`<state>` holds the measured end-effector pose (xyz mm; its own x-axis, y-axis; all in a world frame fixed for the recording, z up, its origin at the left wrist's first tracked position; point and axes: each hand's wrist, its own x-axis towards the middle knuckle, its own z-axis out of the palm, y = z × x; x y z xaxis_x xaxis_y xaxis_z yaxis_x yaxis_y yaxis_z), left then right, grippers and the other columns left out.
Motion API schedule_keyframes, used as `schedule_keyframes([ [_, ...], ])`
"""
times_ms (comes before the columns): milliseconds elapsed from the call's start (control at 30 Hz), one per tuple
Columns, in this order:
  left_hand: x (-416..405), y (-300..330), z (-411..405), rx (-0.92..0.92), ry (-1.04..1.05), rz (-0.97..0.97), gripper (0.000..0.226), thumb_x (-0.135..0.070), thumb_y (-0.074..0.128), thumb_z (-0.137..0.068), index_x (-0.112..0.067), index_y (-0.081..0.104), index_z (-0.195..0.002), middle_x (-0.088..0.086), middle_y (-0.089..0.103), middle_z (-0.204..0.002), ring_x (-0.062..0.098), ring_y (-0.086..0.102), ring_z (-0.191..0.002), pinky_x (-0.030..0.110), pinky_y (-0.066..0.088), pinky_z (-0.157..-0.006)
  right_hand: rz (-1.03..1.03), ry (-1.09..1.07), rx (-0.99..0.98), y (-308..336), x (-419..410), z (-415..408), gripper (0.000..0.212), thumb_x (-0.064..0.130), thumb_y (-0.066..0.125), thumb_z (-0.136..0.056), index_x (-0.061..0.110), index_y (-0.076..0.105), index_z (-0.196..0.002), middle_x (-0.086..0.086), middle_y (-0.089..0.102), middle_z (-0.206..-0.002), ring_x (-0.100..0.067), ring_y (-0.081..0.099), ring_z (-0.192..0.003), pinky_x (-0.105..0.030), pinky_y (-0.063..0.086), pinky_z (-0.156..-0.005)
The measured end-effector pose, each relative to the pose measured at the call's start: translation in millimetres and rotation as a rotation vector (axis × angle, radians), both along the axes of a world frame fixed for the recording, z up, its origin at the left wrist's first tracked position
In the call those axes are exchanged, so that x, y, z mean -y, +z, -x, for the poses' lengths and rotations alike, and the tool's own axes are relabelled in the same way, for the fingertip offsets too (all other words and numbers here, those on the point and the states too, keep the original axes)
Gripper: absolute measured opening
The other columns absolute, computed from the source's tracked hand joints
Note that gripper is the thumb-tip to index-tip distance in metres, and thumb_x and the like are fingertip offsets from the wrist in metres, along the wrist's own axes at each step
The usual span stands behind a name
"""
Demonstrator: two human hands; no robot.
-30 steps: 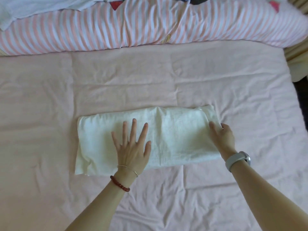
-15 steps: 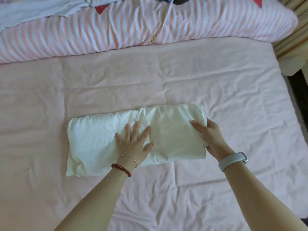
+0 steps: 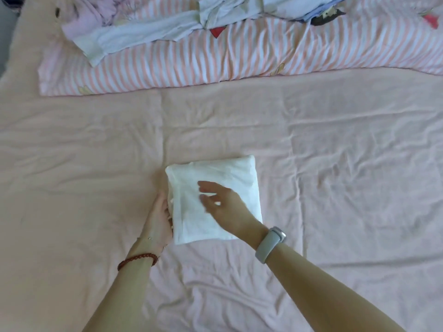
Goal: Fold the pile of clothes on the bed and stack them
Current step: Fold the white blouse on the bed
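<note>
pink sheet [image 3: 335, 144]: folded white garment [image 3: 230, 178], left hand [image 3: 159, 218] cupping its edge, right hand [image 3: 225, 204] fingers loose on top.

The folded garment [image 3: 223, 178] is thin white matt cloth. The bed sheet [image 3: 335, 164] is creased pink cloth. The striped quilt [image 3: 239, 58] looks soft.

The pink bed sheet [image 3: 335, 164] lies open on the right of the folded white garment [image 3: 215, 178], in front of it and far to the left, with only wrinkles across it. The left hand [image 3: 159, 216] blocks the garment's left edge, and the right hand [image 3: 223, 202] covers its top. At the far side, the striped duvet [image 3: 239, 56] forms a raised barrier, with the unfolded clothes pile [image 3: 167, 25] heaped on it.
</note>
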<state>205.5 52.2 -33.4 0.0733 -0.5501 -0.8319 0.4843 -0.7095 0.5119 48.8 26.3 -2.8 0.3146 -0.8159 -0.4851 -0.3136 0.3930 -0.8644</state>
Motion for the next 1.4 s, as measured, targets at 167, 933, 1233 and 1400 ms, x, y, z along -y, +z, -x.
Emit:
schedule_keyframes([
  [167,5,-27,-7,0.529,-0.354,0.085,0.053,-0.052,0.060,-0.081,-0.020,0.049,-0.122,-0.007,0.057,-0.118,0.016,0.055,-0.108,0.034,0.046,-0.089,0.434,-0.074,-0.603,-35,-17,25,0.039,0.007,0.046,-0.092,0.010,0.052,-0.130,-0.008,0.053,-0.133,-0.027,0.041,-0.128,-0.036,0.031,-0.103],
  [933,22,-92,-9,1.483,-1.202,0.377,0.062,-0.053,0.019,-0.093,-0.028,-0.004,-0.144,0.004,0.002,-0.157,0.028,-0.001,-0.144,0.051,0.005,-0.114,0.537,0.498,-1.045,-116,16,11,0.052,0.036,0.025,-0.098,0.035,0.009,-0.148,-0.003,0.006,-0.158,-0.028,0.004,-0.144,-0.059,0.002,-0.108],
  [1233,28,-91,-17,1.292,-0.980,0.493,0.065,-0.038,0.048,-0.093,-0.022,0.019,-0.148,0.006,0.005,-0.157,0.027,0.000,-0.144,0.042,0.008,-0.114,0.546,0.251,-0.741,-101,20,21,0.049,0.019,0.041,-0.096,0.017,0.032,-0.144,-0.012,0.025,-0.152,-0.031,0.019,-0.141,-0.049,0.014,-0.113],
  [1400,9,-65,-25,0.771,-0.346,0.189,0.026,-0.033,0.065,-0.082,-0.026,0.054,-0.105,-0.009,0.055,-0.097,0.012,0.055,-0.093,0.023,0.040,-0.080,0.119,-0.460,-0.537,-83,-3,36,0.044,0.015,0.053,-0.092,0.002,0.042,-0.133,-0.020,0.051,-0.124,-0.031,0.052,-0.111,-0.038,0.043,-0.094],
])
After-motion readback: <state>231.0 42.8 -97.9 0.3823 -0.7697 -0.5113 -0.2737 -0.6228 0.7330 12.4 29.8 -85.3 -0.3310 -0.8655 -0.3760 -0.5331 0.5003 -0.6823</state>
